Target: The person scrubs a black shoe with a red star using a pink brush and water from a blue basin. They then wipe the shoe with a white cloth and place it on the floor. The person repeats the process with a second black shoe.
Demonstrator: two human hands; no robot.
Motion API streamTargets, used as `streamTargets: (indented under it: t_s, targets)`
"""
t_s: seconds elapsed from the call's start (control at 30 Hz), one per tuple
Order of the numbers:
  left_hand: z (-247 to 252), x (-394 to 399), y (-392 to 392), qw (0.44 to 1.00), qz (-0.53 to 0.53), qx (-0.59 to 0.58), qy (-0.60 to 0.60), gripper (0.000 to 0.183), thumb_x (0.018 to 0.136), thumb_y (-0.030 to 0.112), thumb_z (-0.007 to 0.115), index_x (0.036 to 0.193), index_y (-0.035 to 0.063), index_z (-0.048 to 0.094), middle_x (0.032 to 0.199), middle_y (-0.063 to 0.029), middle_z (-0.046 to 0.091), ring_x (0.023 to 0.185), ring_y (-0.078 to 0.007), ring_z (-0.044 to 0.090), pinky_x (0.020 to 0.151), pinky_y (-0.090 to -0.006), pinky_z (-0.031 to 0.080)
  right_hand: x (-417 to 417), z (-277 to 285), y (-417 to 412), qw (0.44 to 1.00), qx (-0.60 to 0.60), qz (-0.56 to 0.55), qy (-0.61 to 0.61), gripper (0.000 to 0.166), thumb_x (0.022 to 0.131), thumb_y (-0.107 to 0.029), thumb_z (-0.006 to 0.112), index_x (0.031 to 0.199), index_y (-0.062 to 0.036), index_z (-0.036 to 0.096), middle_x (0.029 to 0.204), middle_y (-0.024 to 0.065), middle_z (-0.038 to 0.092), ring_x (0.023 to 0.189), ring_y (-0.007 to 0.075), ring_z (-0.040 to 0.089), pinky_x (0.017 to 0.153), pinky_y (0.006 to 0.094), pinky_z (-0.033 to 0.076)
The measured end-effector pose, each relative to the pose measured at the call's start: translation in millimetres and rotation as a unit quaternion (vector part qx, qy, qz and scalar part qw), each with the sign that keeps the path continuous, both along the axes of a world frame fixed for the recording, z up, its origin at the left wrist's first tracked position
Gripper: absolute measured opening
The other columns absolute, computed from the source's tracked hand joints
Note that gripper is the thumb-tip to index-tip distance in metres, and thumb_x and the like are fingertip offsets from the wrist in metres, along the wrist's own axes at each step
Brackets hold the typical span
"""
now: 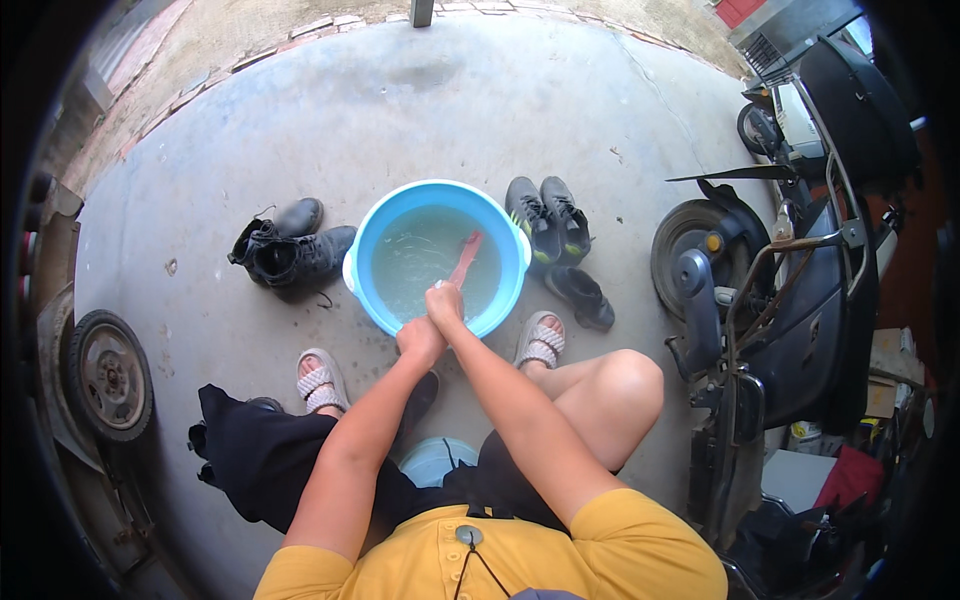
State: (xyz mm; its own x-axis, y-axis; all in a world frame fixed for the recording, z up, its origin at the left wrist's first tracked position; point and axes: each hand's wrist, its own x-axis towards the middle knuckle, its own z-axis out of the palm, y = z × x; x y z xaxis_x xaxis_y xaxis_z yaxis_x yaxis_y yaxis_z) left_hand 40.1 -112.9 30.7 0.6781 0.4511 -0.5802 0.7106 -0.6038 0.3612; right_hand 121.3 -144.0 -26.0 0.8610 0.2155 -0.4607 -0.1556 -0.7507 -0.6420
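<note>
A blue plastic basin (517,289) with a pale rim holds cloudy water on the concrete floor before me. My right hand (446,301) is closed around the near end of a pinkish-red plastic brush or similar long tool (466,259), whose far part reaches over the water. Just below it, at the basin's near rim, my left hand (421,341) is curled and touches the right hand or wrist. Whether its fingers hold anything is hidden. A dark shoe (421,397) shows partly behind my left forearm.
Black lace-up boots (300,251) stand left of the basin. Dark sneakers (551,217) and a single black shoe (581,298) lie right of it. A motor scooter (787,322) stands at the right, a wheel (112,375) at the left. Between my legs is a light-blue object (439,461).
</note>
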Motion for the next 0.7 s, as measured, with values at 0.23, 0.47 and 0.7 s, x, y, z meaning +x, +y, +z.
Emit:
streamTargets:
  t_s: [0.23, 0.47, 0.7]
  targets:
    - [37, -2, 36, 0.941, 0.109, -0.237, -0.215, 0.072, 0.069, 0.029, 0.08, 0.127, 0.0054, 0.046, 0.105, -0.014, 0.067, 0.089, -0.0264, 0.067, 0.076, -0.0403, 0.052, 19, 53, -2, 0.905, 0.372, -0.094, 0.181, 0.049, 0.091, -0.049, 0.061, 0.108, -0.0036, 0.063, 0.101, 0.0106, 0.067, 0.092, 0.0218, 0.066, 0.072, 0.04, 0.054]
    - [100, -44, 48, 0.73, 0.234, -0.579, -0.276, 0.067, 0.082, 0.035, 0.076, 0.135, 0.015, 0.041, 0.126, -0.0048, 0.054, 0.118, -0.0203, 0.051, 0.095, -0.0419, 0.043, 21, 152, -45, 0.927, 0.324, 0.044, 0.185, 0.056, 0.093, -0.055, 0.056, 0.111, -0.0025, 0.062, 0.106, 0.0109, 0.067, 0.091, 0.0217, 0.068, 0.076, 0.0383, 0.057]
    - [108, -72, 27, 0.633, 0.397, -0.518, -0.417, 0.024, 0.092, 0.028, 0.066, 0.109, 0.0154, 0.055, 0.109, 0.0005, 0.057, 0.104, -0.015, 0.055, 0.09, -0.0363, 0.045, -1, 222, -49, 0.93, 0.321, 0.15, 0.098, 0.047, 0.101, -0.048, 0.047, 0.121, -0.007, 0.059, 0.095, 0.0033, 0.064, 0.081, 0.0125, 0.064, 0.065, 0.0308, 0.056]
